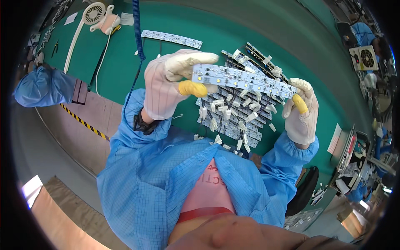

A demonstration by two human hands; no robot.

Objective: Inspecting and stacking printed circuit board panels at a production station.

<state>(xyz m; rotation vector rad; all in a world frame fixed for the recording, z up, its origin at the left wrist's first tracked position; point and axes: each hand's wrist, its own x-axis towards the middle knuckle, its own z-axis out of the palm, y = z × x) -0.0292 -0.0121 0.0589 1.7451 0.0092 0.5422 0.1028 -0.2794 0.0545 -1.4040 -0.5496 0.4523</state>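
A long white LED circuit board [243,80] is held up level between my two gloved hands, its row of small yellowish LEDs showing. My left hand [173,81] grips its left end between thumb and fingers; the thumb wears a yellow finger cot. At the other end, my right hand [303,109] pinches the board's tip, also with a yellow-covered thumb. Below and behind it lies a pile of similar boards [233,127] with white connectors [251,116] and short dark wires, partly hidden by the held board. A single board [171,39] lies apart, farther back on the green mat.
The green mat [121,54] covers the bench. A blue coiled cord [137,31] hangs beside my left hand. A white fan [94,13] stands at the far left, near cutters [55,48]. Another person's blue sleeve [46,86] is at the left edge. Papers and trays [346,148] sit at right.
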